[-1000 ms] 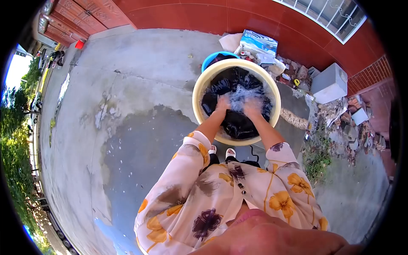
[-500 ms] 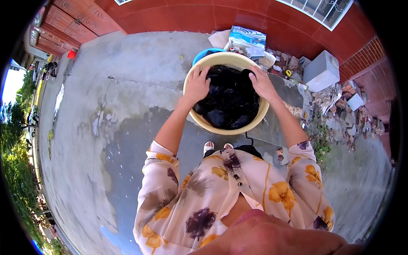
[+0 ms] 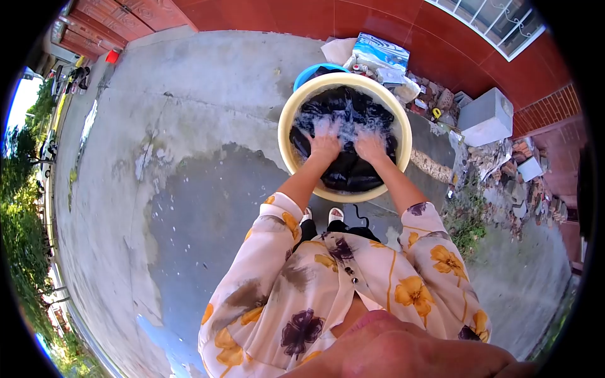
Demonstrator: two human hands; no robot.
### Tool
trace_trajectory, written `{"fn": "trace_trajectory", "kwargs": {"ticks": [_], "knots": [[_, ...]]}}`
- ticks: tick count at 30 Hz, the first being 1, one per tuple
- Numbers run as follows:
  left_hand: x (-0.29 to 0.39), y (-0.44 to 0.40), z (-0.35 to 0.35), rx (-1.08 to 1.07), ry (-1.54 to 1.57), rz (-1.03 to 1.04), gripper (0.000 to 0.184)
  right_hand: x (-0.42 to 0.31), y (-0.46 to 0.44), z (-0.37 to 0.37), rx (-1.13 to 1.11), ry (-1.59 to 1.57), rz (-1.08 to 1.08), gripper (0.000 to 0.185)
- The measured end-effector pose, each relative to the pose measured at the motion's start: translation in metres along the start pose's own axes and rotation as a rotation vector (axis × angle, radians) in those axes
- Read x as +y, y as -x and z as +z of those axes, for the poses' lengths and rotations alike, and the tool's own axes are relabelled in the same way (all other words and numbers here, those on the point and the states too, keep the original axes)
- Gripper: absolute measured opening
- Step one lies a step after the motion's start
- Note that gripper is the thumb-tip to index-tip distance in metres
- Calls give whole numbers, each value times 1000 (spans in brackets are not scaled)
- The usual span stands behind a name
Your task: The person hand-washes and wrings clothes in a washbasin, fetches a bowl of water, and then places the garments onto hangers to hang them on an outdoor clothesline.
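Observation:
A round cream basin (image 3: 285,126) holds water and soaked black cloth (image 3: 346,171). My left hand (image 3: 324,142) is down on the cloth in the left half of the basin, its thumb apart and its fingertips lost in splashing water. My right hand (image 3: 370,145) presses on the cloth to the right of it, with its fingers blurred by foam and splash. The two hands are apart from each other. Behind the cream basin, partly covered by it, a blue basin (image 3: 301,77) has dark cloth in it.
A blue and white box (image 3: 381,51) and rubble (image 3: 441,101) lie along the red wall (image 3: 277,14). A white block (image 3: 486,120) stands at the right. Wet concrete (image 3: 208,189) spreads left of my feet. A red bucket (image 3: 112,57) is far left.
Half a second ago both hands were at the basin's upper sides, above the cloth. They have since moved inward and down onto it, and the water now splashes.

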State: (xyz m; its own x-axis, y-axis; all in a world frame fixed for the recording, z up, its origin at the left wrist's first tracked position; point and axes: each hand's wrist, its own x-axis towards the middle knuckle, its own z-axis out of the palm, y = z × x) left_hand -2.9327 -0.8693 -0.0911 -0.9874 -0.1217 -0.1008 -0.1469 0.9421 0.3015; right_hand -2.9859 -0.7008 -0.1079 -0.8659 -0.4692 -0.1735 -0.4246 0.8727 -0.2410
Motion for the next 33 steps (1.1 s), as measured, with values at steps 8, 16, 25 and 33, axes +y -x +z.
{"fn": "trace_trajectory", "kwargs": {"ticks": [8, 16, 25, 33], "knots": [[25, 0, -74, -335, -153, 32, 51, -43, 21, -88, -178, 113, 86, 32], [-23, 30, -113, 3, 245, 562, 38, -71, 31, -150, 99, -529, -105, 30], [-266, 48, -227, 756, 576, 397, 15, -320, -57, -110, 257, -516, -257, 30], [-637, 69, -284, 525, 659, -223, 28, -571, -271, -17, 27, -391, -356, 44]]}}
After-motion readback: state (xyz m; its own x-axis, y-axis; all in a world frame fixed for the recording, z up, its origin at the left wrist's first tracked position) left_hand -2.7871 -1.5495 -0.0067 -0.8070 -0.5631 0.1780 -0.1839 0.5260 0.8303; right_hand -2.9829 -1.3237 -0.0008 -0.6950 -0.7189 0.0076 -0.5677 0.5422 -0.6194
